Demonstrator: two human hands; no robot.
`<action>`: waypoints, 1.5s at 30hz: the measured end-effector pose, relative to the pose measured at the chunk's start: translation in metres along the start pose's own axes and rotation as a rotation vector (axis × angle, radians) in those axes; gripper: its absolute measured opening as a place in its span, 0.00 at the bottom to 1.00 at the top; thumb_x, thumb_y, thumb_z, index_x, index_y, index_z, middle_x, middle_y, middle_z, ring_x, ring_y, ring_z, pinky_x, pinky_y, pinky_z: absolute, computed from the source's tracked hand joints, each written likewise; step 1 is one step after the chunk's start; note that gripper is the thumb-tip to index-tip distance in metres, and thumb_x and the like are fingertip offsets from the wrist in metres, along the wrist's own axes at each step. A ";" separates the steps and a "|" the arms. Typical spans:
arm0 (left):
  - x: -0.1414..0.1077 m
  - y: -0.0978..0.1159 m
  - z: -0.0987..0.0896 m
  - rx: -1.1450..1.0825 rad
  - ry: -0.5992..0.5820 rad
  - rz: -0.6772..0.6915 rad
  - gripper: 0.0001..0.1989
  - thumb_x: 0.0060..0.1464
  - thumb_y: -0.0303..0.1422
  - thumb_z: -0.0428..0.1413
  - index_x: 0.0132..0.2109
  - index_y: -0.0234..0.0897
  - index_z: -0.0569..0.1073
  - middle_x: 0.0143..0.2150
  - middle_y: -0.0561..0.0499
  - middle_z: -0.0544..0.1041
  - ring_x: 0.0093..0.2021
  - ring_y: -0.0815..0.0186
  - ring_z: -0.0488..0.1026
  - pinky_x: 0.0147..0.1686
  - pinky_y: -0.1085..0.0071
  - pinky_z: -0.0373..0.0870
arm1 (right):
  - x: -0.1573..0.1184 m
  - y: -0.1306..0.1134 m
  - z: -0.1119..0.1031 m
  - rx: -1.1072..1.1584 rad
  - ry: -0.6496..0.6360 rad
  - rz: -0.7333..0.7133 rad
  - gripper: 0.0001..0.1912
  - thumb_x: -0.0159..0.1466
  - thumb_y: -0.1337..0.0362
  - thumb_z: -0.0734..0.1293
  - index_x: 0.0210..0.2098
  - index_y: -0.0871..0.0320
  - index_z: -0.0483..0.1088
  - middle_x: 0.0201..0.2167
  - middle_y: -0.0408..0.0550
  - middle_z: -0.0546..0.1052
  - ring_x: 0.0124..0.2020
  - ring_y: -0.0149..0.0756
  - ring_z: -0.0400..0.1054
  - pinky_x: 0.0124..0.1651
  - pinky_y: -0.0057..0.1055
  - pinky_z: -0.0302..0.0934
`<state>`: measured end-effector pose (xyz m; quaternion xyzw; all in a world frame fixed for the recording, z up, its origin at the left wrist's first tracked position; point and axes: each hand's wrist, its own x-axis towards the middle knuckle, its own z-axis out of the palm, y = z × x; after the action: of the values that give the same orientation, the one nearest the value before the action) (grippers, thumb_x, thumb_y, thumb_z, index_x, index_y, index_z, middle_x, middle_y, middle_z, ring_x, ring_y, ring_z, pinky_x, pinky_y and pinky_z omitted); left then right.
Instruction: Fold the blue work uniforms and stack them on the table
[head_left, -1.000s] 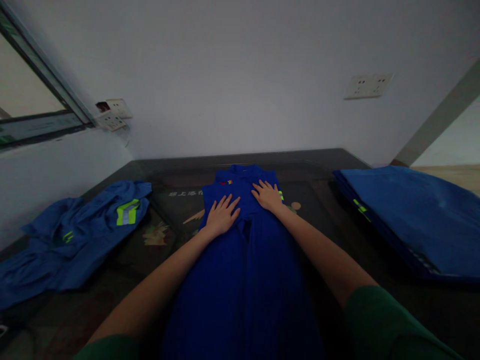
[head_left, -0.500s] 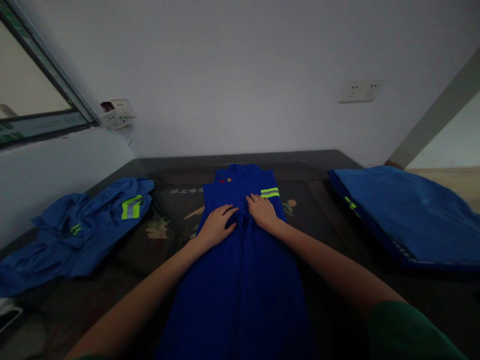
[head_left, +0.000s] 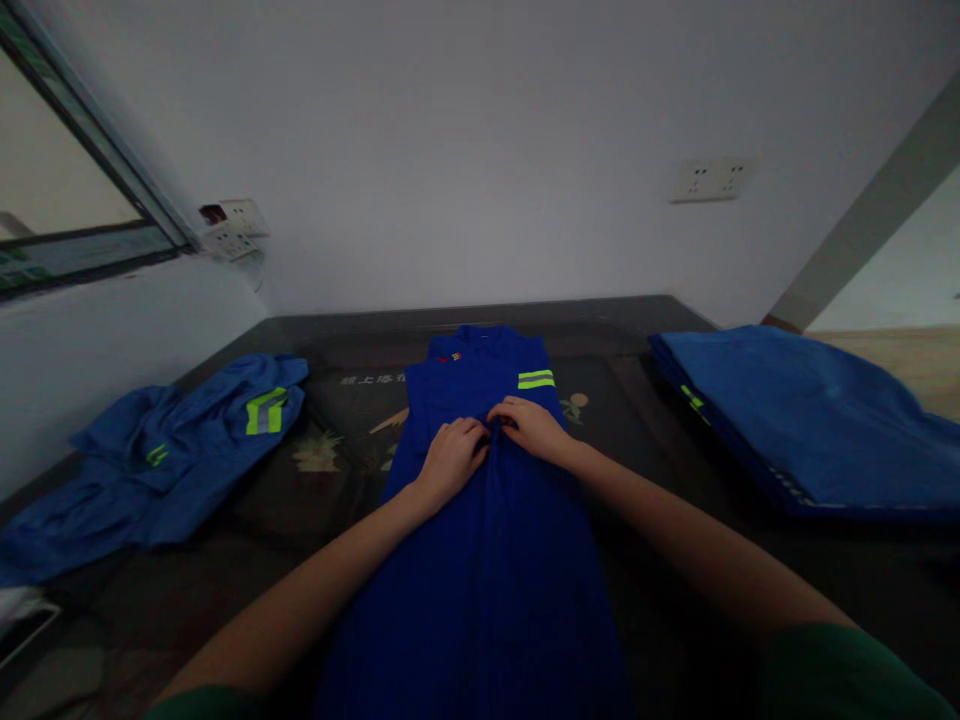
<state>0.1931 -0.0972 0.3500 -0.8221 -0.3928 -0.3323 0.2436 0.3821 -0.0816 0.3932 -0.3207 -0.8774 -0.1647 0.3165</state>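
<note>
A blue work coverall (head_left: 487,560) lies lengthwise down the middle of a dark table, its collar toward the wall. A yellow-and-grey reflective band shows on its right side, and a small red and yellow badge near the chest. My left hand (head_left: 454,455) rests at the waist, fingers curled and pinching the cloth by the centre line. Close beside it, my right hand (head_left: 532,428) is closed on the same gathered cloth, thumb and fingers together. The fingertips of both hands almost meet. The coverall's lower end runs out of view at the bottom.
Another blue garment with reflective patches (head_left: 187,450) lies crumpled on the left. A folded blue stack (head_left: 810,410) sits on the right. The dark table (head_left: 630,330) meets the wall, which carries sockets (head_left: 712,180). A pale device (head_left: 26,625) shows at lower left.
Both hands have gone from lying spread on the coverall to pinching its cloth at the waist. They have drawn closer together at the centre line.
</note>
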 end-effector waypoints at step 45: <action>0.070 -0.131 -0.011 -0.202 0.282 -0.749 0.15 0.59 0.28 0.49 0.51 0.29 0.71 0.51 0.36 0.75 0.54 0.52 0.72 0.53 0.63 0.66 | -0.013 -0.019 0.031 -0.217 0.116 0.127 0.20 0.68 0.58 0.61 0.57 0.57 0.66 0.57 0.54 0.69 0.59 0.45 0.60 0.62 0.45 0.52</action>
<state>0.1160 0.0045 0.4268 -0.5885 -0.5930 -0.5444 0.0753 0.3631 -0.0863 0.3596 -0.3978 -0.8127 -0.2564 0.3400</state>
